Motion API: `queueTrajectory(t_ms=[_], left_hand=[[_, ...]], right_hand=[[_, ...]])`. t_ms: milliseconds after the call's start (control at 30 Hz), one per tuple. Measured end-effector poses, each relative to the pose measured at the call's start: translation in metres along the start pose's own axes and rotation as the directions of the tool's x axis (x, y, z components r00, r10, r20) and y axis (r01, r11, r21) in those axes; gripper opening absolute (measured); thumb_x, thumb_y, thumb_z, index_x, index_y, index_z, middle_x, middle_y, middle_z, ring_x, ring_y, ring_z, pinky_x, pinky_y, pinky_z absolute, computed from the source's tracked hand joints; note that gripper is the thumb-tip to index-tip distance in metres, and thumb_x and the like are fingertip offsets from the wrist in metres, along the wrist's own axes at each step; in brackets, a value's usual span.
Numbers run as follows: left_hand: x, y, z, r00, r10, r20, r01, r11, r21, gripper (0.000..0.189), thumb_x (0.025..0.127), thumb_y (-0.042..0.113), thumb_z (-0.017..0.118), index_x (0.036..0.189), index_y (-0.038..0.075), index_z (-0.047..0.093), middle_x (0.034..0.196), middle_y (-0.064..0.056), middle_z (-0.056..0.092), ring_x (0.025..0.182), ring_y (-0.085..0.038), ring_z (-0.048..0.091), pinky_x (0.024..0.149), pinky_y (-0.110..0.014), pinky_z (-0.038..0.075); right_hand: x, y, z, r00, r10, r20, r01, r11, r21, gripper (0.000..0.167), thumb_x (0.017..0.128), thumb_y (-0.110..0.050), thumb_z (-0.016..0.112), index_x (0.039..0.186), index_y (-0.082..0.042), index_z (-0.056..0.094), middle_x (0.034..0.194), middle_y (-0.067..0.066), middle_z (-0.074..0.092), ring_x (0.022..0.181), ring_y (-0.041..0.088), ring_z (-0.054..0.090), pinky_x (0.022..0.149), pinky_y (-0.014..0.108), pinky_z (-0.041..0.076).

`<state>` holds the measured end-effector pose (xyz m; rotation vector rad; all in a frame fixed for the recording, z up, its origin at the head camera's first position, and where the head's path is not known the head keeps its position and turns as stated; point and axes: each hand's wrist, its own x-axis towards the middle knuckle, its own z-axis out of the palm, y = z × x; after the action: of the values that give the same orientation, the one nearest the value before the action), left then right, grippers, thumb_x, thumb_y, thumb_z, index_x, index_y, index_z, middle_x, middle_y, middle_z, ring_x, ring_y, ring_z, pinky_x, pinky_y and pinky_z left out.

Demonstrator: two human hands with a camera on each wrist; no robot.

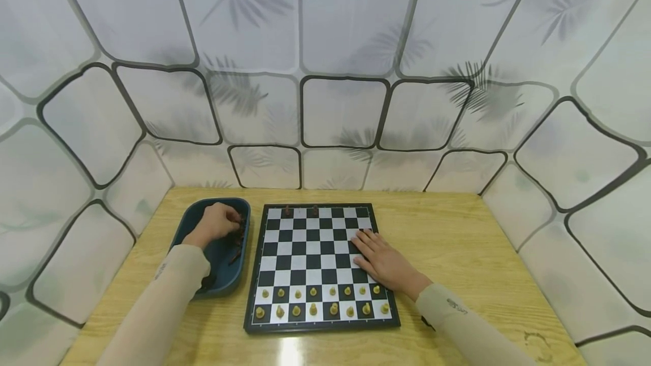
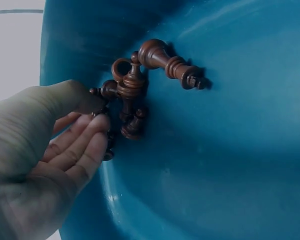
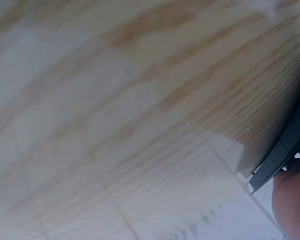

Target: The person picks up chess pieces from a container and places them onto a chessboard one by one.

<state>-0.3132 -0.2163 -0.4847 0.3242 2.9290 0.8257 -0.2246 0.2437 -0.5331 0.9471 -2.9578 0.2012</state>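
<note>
My left hand [image 1: 217, 223] reaches into a blue plastic tub [image 1: 190, 220]. Thumb and fingertips pinch at a dark brown chess piece [image 2: 96, 112], largely hidden by the fingers. Beside them lie several loose brown pieces [image 2: 130, 85], with a brown king [image 2: 172, 66] on its side. Palm down, my right hand [image 1: 385, 261] rests with spread, straight fingers on the right edge of the chessboard [image 1: 306, 246]. Two brown pieces, one of them [image 1: 315, 210] nearer the middle, stand in the far row. Yellow pieces [image 1: 313, 309] fill the two near rows.
A light wooden table [image 1: 432, 219] carries the tub on the left and the board at centre. Patterned cloth walls [image 1: 335, 112] enclose the back and sides. In the right wrist view, the board's dark edge [image 3: 272, 165] appears beside wood-grained tabletop.
</note>
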Motion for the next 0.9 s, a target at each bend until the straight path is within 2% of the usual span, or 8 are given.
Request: queueTrajectory(t_ms=[100, 300, 567, 767, 900], left_hand=[[0.001, 0.0, 0.001, 0.999, 0.023, -0.028, -0.023, 1.0, -0.01, 0.009, 0.089, 0.007, 0.077, 0.094, 0.0, 0.079, 0.091, -0.013, 0.078, 0.086, -0.028, 0.071, 0.079, -0.047, 0.059], [0.002, 0.007, -0.002, 0.999, 0.013, -0.052, -0.016, 0.999, -0.048, 0.01, 0.093, 0.007, 0.074, 0.099, 0.0, 0.078, 0.096, -0.015, 0.078, 0.09, -0.028, 0.071, 0.081, -0.048, 0.059], [0.006, 0.017, -0.003, 0.994, 0.027, -0.108, -0.035, 0.997, -0.072, 0.015, 0.097, 0.009, 0.072, 0.107, -0.001, 0.077, 0.106, -0.019, 0.078, 0.1, -0.035, 0.073, 0.088, -0.052, 0.059], [0.004, 0.028, -0.009, 0.989, 0.013, -0.145, -0.03, 0.993, -0.113, 0.017, 0.099, 0.011, 0.071, 0.11, -0.001, 0.076, 0.107, -0.02, 0.077, 0.101, -0.036, 0.073, 0.084, -0.049, 0.06], [0.004, 0.035, -0.012, 0.983, 0.036, -0.178, -0.059, 0.99, -0.126, 0.016, 0.098, 0.012, 0.073, 0.107, -0.001, 0.076, 0.105, -0.021, 0.078, 0.097, -0.036, 0.074, 0.082, -0.049, 0.06]], right_hand=[[0.0, 0.0, 0.0, 1.0, -0.002, -0.002, 0.002, 1.0, 0.002, 0.061, 0.113, -0.043, 0.044, 0.162, -0.006, 0.041, 0.169, 0.016, 0.039, 0.159, 0.037, 0.033, 0.129, 0.052, 0.029], [0.0, 0.0, 0.001, 1.0, -0.001, -0.004, 0.001, 1.0, 0.004, 0.061, 0.113, -0.043, 0.044, 0.162, -0.006, 0.041, 0.169, 0.016, 0.039, 0.159, 0.037, 0.033, 0.129, 0.052, 0.029], [0.0, 0.0, 0.001, 1.0, 0.004, -0.006, -0.004, 1.0, 0.006, 0.061, 0.113, -0.043, 0.044, 0.162, -0.006, 0.041, 0.168, 0.016, 0.039, 0.159, 0.037, 0.033, 0.129, 0.052, 0.029], [0.0, 0.0, 0.001, 1.0, 0.003, -0.009, -0.003, 1.0, -0.003, 0.061, 0.113, -0.043, 0.044, 0.162, -0.006, 0.041, 0.168, 0.016, 0.039, 0.158, 0.037, 0.033, 0.129, 0.052, 0.029], [0.0, -0.001, 0.0, 1.0, 0.005, -0.007, -0.005, 1.0, 0.001, 0.061, 0.113, -0.043, 0.045, 0.162, -0.006, 0.041, 0.168, 0.016, 0.039, 0.158, 0.037, 0.033, 0.129, 0.052, 0.029]])
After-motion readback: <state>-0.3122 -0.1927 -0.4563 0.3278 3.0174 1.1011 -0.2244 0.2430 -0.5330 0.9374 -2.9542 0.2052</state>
